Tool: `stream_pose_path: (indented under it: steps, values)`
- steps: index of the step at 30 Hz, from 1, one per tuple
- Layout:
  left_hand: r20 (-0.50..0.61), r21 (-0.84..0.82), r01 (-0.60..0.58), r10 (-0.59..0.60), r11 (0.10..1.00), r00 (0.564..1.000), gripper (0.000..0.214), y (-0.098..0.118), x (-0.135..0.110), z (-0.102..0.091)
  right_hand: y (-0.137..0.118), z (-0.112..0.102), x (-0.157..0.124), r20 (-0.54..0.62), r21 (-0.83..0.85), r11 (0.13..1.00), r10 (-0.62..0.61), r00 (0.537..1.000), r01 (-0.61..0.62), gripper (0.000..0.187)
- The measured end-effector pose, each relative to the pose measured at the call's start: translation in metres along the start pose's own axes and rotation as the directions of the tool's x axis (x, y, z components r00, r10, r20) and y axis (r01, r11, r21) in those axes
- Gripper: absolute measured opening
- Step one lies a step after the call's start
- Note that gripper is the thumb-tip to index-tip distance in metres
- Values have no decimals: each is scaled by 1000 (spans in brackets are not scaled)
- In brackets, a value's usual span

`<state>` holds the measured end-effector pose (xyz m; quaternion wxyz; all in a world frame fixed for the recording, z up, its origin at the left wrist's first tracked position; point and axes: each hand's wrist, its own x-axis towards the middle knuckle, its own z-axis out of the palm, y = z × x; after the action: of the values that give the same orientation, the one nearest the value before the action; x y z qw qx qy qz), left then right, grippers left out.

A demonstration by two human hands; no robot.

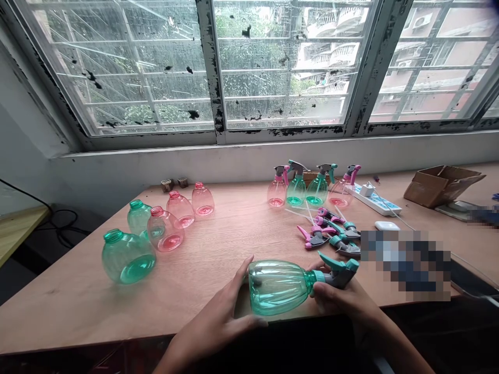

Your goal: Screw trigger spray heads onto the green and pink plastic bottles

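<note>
A green transparent spray bottle (278,288) lies on its side in the air near the table's front edge, its base to the left and its grey-and-green spray head (339,272) to the right. Around the base end curve the thumb and fingers of my left hand (224,311). My right hand (343,298) grips the neck, thumb and fingers at the green collar. Just beyond it lies a pile of loose pink, green and grey spray heads (333,231) with thin tubes.
Several open-necked pink bottles (166,231) and green bottles (128,257) stand at left. Several bottles with spray heads (296,187) stand at the back. A white power strip (376,200), a white case (387,226) and a cardboard box (440,187) are at right, near a blurred-out patch.
</note>
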<state>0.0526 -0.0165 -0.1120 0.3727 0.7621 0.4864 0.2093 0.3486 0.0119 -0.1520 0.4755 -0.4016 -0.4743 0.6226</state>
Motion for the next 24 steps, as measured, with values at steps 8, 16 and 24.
stream_pose_path:
  steps: [8,16,24]
  values:
    - [-3,4,2,-2,1000,1000,97,0,0,0,1,0,0,35,30,999,12,999,-13,47]
    - [3,-1,5,-5,1000,1000,98,0,0,0,1,-2,1,39,-5,1000,9,999,-9,48]
    - [0,-2,6,-6,1000,1000,98,0,0,0,1,-2,0,17,-1,1000,14,1000,-14,48]
